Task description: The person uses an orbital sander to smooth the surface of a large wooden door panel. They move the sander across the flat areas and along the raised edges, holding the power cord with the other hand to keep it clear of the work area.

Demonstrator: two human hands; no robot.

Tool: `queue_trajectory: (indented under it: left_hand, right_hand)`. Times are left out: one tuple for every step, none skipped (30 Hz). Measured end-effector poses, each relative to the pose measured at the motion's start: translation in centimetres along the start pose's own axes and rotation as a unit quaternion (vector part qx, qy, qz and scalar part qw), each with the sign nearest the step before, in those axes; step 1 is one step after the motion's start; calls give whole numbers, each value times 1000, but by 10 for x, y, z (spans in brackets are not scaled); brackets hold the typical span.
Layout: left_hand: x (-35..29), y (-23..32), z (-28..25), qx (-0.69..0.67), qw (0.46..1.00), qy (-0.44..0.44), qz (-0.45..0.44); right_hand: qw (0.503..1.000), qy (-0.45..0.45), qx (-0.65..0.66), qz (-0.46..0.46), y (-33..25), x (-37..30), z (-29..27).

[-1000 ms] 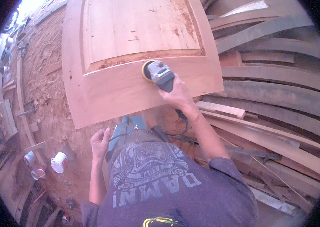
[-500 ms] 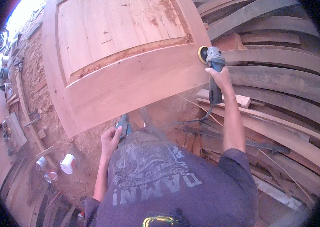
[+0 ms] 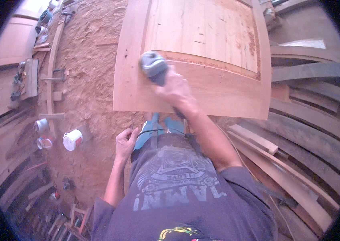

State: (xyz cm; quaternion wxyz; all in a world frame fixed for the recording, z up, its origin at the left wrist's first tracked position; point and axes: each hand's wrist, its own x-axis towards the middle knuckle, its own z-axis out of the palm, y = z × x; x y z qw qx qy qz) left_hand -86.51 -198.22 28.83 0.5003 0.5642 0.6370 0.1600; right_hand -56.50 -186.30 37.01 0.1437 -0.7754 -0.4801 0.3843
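Observation:
A large wooden door panel (image 3: 218, 86) with a raised frame lies flat in front of me. My right hand (image 3: 174, 90) grips a grey handheld sander (image 3: 153, 67) whose round head presses on the panel's lower rail near its left side. A black cord runs from the tool back toward my waist. My left hand (image 3: 126, 141) hangs by my hip with fingers loosely curled, holding nothing I can make out, just above the sawdust floor.
Sawdust covers the floor (image 3: 85, 80) to the left. A white can (image 3: 72, 139) and two mugs (image 3: 41, 125) stand at the left. Stacked curved planks (image 3: 310, 132) fill the right side. Tools and wood pieces lie on a bench (image 3: 25, 78) at far left.
My right hand has carried the sander from the panel's right edge across to its left part. The view has swung accordingly; my left hand has stayed by my hip.

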Motion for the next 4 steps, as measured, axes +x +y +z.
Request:
queue_trajectory:
  left_hand:
    - [2, -3, -4, 15, 1000, 7, 9]
    - [2, -11, -10, 19, 1000, 11, -17]
    - [2, -25, -13, -6, 1000, 10, -25]
    - [3, -48, -13, -29, 999, 7, -36]
  right_hand:
    - [1000, -16, -7, -9, -15, 9, 12]
    - [1000, -14, -25, -13, -22, 14, 19]
    - [999, -14, -42, -14, -23, 18, 24]
    - [998, -16, -57, -12, -16, 19, 28]
